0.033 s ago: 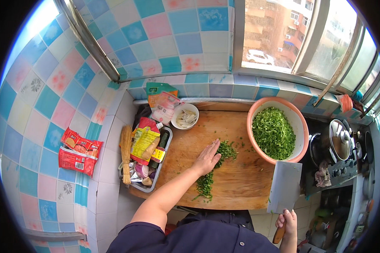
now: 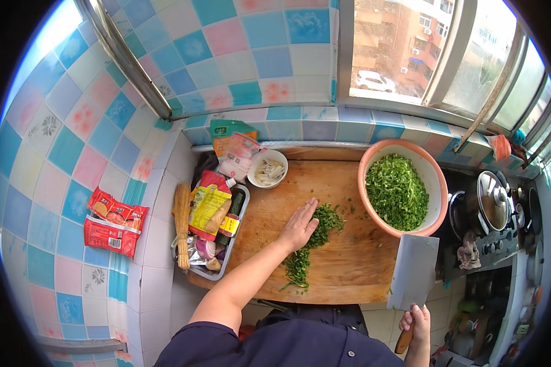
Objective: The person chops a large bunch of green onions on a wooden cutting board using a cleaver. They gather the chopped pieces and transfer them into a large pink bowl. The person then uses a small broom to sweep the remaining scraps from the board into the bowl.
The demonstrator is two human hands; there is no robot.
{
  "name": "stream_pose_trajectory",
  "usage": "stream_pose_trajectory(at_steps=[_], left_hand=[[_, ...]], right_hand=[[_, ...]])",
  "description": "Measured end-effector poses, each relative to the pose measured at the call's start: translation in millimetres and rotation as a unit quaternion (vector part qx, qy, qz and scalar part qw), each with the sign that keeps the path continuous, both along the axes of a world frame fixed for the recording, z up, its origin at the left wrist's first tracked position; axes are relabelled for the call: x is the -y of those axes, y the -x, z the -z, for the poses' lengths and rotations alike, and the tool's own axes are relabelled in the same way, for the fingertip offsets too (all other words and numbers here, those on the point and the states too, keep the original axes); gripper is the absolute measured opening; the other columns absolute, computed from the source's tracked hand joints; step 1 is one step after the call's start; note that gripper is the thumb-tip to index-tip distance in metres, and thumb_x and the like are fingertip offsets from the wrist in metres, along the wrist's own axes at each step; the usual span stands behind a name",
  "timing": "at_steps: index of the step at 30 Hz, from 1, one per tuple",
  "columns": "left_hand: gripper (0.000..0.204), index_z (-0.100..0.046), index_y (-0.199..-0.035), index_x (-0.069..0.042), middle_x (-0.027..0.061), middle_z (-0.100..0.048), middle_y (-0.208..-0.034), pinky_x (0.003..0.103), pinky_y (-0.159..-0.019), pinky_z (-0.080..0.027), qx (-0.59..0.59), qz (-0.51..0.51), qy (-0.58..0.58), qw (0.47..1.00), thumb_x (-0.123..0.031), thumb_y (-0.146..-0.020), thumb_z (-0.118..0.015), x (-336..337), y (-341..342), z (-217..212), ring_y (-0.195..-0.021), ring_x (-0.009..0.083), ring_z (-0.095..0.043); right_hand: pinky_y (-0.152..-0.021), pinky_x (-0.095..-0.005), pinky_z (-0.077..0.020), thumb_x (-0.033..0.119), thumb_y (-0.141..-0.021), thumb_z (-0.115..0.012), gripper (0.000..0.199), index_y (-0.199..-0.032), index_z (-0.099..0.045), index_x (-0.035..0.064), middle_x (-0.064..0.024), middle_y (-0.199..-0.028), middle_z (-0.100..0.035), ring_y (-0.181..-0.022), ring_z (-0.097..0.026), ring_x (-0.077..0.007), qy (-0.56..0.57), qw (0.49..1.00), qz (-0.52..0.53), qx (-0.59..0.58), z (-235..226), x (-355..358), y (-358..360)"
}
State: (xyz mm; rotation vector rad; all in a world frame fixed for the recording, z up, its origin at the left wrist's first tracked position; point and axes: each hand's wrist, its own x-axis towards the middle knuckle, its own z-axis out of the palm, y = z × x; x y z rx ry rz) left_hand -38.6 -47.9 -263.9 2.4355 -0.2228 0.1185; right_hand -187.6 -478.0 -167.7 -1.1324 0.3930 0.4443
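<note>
Greens (image 2: 312, 241) lie chopped on wooden cutting board (image 2: 343, 269), a dark green strip w/ long axis running from board's near edge up toward pink bowl (image 2: 434, 183). Left hand (image 2: 299, 227) rests flat on strip's far end, fingers straight and released. Right hand (image 2: 415, 324), off board's near right corner, clenches handle of cleaver (image 2: 414, 272), blade pointing up at bowl.

A small white bowl (image 2: 269, 169), a metal tray (image 2: 241, 221) of packets and, apparently, a lidded pot (image 2: 493, 200) on the stove.
</note>
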Motion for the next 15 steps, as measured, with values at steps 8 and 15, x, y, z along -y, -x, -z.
stream_pose_trajectory(at_steps=[8, 15], left_hand=[[0.063, -0.025, -0.147, -0.002, 0.0143, -0.024, -0.154, 0.040, -0.117, -0.015, 0.005, -0.048, -0.141, 0.989, -0.042, -0.099, -0.034, -47, -84, 12, -0.144, 0.0273, -0.019], [0.053, -0.037, -0.144, -0.008, 0.0094, -0.031, -0.152, 0.041, -0.118, -0.016, 0.001, 0.236, -0.129, 0.963, -0.037, -0.099, -0.032, 9, -120, -5, -0.143, 0.0246, -0.022]], right_hand=[[-0.042, -0.0292, -0.0411, 0.021, -0.093, -0.054, 0.011, -0.090, -0.048, 0.0122, -0.0014, -0.058, -0.045, -0.043, -0.045, -0.0141, 0.043, 0.994, 0.095, -0.016, 16, -12, 60], [-0.044, -0.0278, -0.0410, 0.023, -0.092, -0.053, 0.014, -0.084, -0.045, 0.0145, -0.0003, -0.060, -0.045, -0.045, -0.044, -0.0126, 0.084, 0.982, 0.155, -0.073, 60, -17, 64]])
